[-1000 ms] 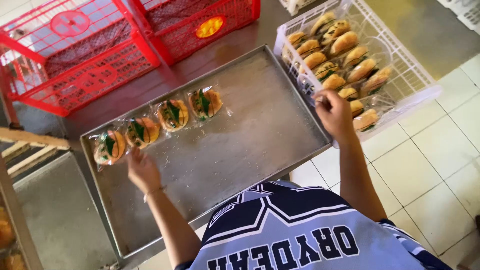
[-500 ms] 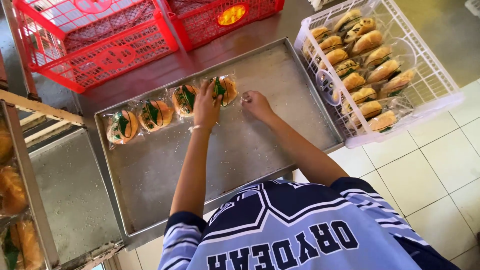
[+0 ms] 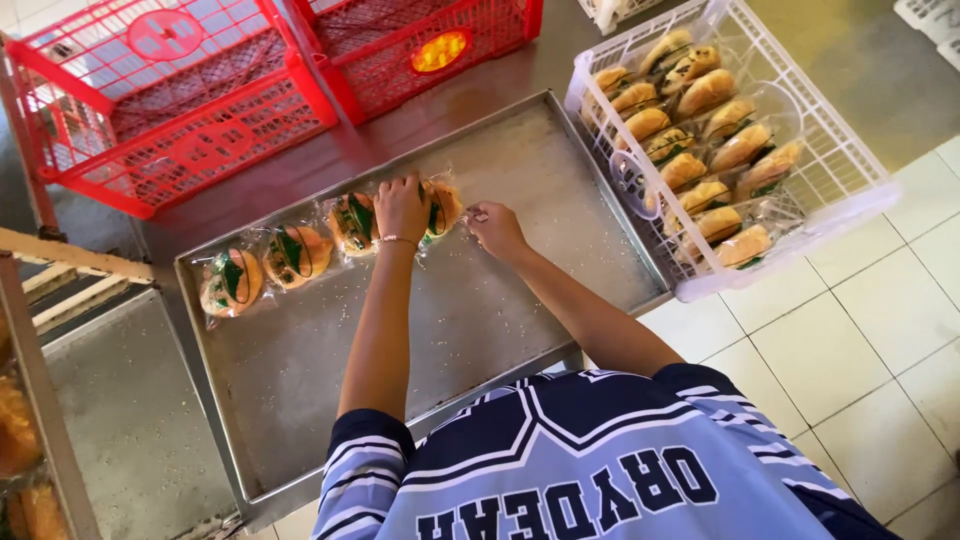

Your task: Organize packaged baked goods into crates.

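The person leans over a long metal tray [image 3: 480, 330] that sits on a dark table [image 3: 300, 175], both arms stretched out across it. The left hand [image 3: 402, 207] lies palm down, fingers curled over the fourth wrapped sandwich [image 3: 443, 207] at the right end of a row along the tray's far edge; it presses on the bun rather than lifting it, and a thin bracelet shows at the wrist. The right hand [image 3: 494, 228] rests on the tray just beside that same sandwich, fingers drawn together and pinching the loose end of its clear wrapper. Three more wrapped sandwiches [image 3: 290, 255] (each a round bun with a green leaf showing through the film) lie in the row to the left, touching or nearly touching one another. The rest of the tray is bare metal, speckled with crumbs. To the right, partly over the tiled floor [image 3: 860, 330], a white plastic crate [image 3: 860, 195] holds many similar wrapped rolls [image 3: 705, 150] packed in rows. Beyond the tray stand two red plastic crates [image 3: 190, 130], side by side. At the left edge a wooden rack [image 3: 40, 400] holds more bread, blurred.
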